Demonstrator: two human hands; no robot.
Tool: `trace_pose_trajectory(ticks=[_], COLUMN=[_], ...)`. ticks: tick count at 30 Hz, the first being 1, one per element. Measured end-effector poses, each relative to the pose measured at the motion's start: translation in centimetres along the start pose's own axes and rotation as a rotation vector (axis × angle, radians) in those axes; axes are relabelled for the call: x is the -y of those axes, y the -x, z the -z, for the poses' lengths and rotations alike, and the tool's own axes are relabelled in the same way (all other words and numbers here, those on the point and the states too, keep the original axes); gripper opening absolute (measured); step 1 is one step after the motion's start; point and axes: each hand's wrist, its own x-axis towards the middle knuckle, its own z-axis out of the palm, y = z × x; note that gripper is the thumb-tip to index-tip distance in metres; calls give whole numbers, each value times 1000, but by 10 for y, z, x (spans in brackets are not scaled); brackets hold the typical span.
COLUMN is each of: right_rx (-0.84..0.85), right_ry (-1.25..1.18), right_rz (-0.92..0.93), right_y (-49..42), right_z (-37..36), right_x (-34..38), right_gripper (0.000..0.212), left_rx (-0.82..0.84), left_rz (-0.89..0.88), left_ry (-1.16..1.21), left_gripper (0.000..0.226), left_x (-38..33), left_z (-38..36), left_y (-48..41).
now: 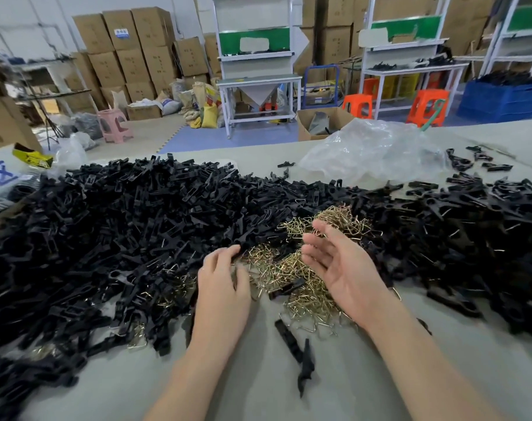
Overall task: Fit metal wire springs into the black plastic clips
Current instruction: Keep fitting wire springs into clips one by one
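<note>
Head view, looking down onto a grey surface (258, 390).

Black plastic clips (106, 223): a large loose pile runs across the surface from the left edge to the right edge and is deepest on the left. Some clips on the right show bits of wire.

Wire springs (304, 278): a brass-coloured heap lies in the gap at the middle of the clip pile, directly between the two hands. It reaches back behind the right fingertips and thins out towards the near edge. A few strays are mixed into the clips on the left.

Left hand (225, 287): palm down, fingers bent, tips at the border where clips meet springs. Cannot tell whether it has hold of anything; the undersides of the fingers are hidden.

Right hand (343, 268): palm turned inward and up, fingers loosely spread and relaxed, nothing in the palm. It sits over the right side of the spring heap.

Two loose clip pieces (289, 335) lie on bare surface in front of the springs, between the forearms.

A crumpled clear plastic bag (374, 147) lies beyond the pile, far right of centre.

Background: stacked cardboard boxes (131, 50), a pink stool (114, 123), orange stools (428, 106), a blue crate (501, 98).
</note>
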Motion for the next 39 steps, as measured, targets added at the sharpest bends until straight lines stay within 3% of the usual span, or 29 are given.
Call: trace_pose_trajectory(ticks=[7,11,15,18,23,28,31,35,39], right_rx=[25,27,43,48,78,124,128,257,249], right_ry=[5,2,-8,-19,57,393,754,1134,1159], right_rz=[26,32,32,36,74,189,322,516,512], right_y=[2,1,0,0,2,11,18,28,25], right_z=[1,3,8,9,7,2,-5,-13,-11], right_x=[-2,-3,-4,-3,-4,-9,-17,-29,-27], right_gripper=[25,25,25,24,24,25,28,52,45], left_rx=[59,80,28,-99,-139,-216,-202,-116,-73], left_rz=[-81,-77,-207,-312,-209,-157,-139,-208,-240], left_ry=[-378,-539,-747,-573,-196,75,136,120,74], left_gripper=[60,57,43,27,29,19,29,30,24], left_x=[6,7,3,2,-2,-13,-17,-22,-17], left_z=[-22,-27,-24,-18,-5,14,21,18,12], left_y=[-51,-78,-71,-53,-35,-4,16,21,14])
